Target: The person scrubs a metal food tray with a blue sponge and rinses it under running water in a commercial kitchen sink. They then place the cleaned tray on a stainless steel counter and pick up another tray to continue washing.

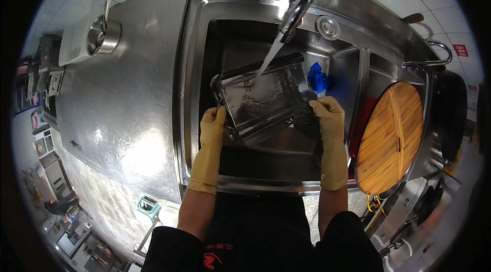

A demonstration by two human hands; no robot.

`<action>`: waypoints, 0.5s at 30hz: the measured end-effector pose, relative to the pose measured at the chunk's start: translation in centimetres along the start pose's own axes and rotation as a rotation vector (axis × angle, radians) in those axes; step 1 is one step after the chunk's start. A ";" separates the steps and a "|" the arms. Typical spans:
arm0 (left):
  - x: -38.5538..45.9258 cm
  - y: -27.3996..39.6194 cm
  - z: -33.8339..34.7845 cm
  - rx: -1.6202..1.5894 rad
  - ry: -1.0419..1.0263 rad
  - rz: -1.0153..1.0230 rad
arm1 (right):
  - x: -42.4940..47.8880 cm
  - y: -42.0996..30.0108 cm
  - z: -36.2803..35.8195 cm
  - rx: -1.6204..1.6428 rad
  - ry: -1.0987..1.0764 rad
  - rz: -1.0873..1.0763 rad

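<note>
Both hands wear yellowish rubber gloves above a stainless steel sink basin [268, 166]. My left hand [213, 118] grips the left end of a dark, rectangular metal tray [261, 97], near its handle. At the tray's right end, the fingers of my right hand [329, 109] are pinched on its edge. The tray is tilted, and water from the faucet [297, 15] runs onto it. Below my right fingers is a dark, rough patch [307, 120]; whether it is mesh or rippling water is unclear. A crumpled blue thing [317, 77] lies beyond the right hand.
A round wooden lid [393, 137] leans over the smaller basin at right. On the steel counter [126, 80] to the left are a metal pot [111, 38] with utensils and a white container [76, 39]. A drain strainer [328, 27] sits on the sink's back ledge.
</note>
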State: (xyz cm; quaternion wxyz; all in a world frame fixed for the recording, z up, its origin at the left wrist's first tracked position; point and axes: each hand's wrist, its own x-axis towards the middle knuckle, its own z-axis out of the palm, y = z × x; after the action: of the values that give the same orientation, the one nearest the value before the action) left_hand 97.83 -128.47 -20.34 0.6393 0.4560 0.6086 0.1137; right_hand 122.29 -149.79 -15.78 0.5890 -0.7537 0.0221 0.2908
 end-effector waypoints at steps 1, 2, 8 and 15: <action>-0.2 0.2 -0.1 0.005 0.002 -0.001 | -0.2 -0.1 1.0 -0.014 -0.015 -0.035; -0.3 0.2 -0.2 0.001 0.000 0.008 | -0.2 -0.2 2.1 -0.029 -0.032 -0.070; -1.4 0.4 0.7 -0.020 0.046 0.039 | 0.6 2.3 11.3 -0.436 -0.493 -0.246; -3.3 0.8 1.5 -0.085 0.151 0.093 | 6.6 9.6 16.6 -1.055 -0.626 -0.132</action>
State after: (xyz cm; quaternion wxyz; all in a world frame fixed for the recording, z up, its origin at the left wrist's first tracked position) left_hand 98.68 -131.00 -17.72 0.6042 0.4465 0.6279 0.2030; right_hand 117.31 -135.71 -29.52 0.1321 -0.8221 -0.3455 0.4328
